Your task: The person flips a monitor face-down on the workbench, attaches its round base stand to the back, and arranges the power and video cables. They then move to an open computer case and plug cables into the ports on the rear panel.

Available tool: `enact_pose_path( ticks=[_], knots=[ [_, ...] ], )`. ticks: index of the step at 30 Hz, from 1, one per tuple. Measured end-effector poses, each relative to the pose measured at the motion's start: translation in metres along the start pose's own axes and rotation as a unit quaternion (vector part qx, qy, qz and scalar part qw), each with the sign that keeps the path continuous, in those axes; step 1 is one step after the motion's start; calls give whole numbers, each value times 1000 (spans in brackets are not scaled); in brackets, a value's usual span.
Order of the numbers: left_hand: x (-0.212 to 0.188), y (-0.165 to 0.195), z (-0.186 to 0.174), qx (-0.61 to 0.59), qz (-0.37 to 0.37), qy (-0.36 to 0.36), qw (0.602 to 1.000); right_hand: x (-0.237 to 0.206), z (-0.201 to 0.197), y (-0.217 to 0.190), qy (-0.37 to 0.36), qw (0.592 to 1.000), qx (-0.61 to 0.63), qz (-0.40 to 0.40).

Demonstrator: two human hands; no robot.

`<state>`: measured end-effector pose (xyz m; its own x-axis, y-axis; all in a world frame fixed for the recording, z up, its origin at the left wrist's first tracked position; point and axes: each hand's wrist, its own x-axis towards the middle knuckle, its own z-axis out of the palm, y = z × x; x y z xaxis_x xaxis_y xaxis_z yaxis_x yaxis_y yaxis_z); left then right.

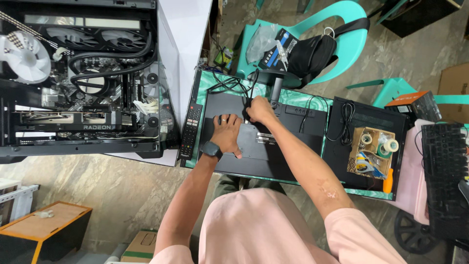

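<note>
Currently left hand (227, 132) flat, fingers spread on monitor back (264, 146); right hand (259, 110) nearer, fingers pinching cable (251, 90) at top edge, running away.

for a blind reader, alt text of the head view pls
Left hand rests flat on the back of a black monitor lying face down on a table; right hand grips a black cable there. An open computer case sits left.

Clad in a pale pink short-sleeved shirt (254, 230), both forearms bare, with a dark square-faced smartwatch (211, 149) on a black strap at the left wrist and a dark ring (224, 119) on a finger of the left hand (227, 133).
</note>
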<state>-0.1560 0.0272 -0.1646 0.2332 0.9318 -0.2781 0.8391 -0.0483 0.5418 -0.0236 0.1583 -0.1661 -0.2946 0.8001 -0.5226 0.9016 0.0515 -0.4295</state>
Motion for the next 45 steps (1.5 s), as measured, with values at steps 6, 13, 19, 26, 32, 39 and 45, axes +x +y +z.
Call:
enact_pose_path(
  ticks=[6,13,19,26,32,39,45],
  knots=[
    [-8,-6,3,-11,39,47,998,0,4,-9,-11,999,-37,0],
    [-13,-11,6,-42,59,59,996,8,2,-12,-10,999,-49,2],
    [-14,-12,6,-40,65,69,995,10,2,-8,-47,992,-88,-77],
    [-15,-12,9,-37,66,59,995,-9,3,-5,10,997,-5,-78],
    [-16,-13,14,-41,71,91,992,-5,17,-1,71,997,-30,-11],
    [-15,-15,16,-39,61,71,995,2,27,3,61,993,-94,-37],
    [-16,-9,19,-10,-5,40,999,-11,21,-2,118,993,14,15]
  ],
)
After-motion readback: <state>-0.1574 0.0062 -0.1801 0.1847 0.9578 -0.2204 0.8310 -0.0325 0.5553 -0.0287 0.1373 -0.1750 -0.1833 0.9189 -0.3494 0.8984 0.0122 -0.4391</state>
